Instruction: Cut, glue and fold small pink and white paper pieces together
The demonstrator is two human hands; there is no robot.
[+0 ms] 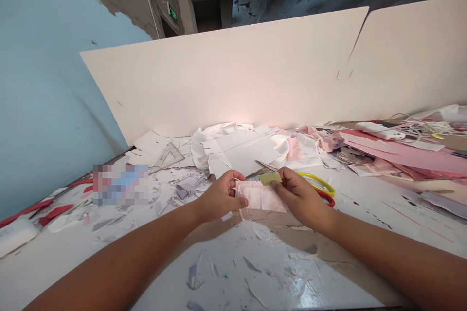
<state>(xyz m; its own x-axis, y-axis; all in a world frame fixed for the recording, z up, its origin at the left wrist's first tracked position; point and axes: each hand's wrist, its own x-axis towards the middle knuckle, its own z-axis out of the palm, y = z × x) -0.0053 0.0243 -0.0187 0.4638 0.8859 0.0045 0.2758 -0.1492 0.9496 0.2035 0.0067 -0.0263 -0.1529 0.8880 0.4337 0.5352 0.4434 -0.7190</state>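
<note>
A pale pink, creased rectangular piece (260,198), paper or cloth, is held above the table. My left hand (223,197) pinches its left end between thumb and fingers. In my right hand (297,197) a small yellow-green piece (269,178), flat like card or a sticky note, is gripped at the pink piece's upper right edge. Whether the right fingers also grip the pink piece I cannot tell. Behind that hand lie scissors, their blades (265,165) pointing left and their yellow handle (323,183) and red handle (326,198) partly hidden.
White sheets (241,148) and paper scraps (186,187) lie behind and left. A clear triangle ruler (170,156) rests among them. Pink and red sheets (386,153), a power strip (379,130) and cables (426,129) are at right. A white partition (233,82) stands behind the table.
</note>
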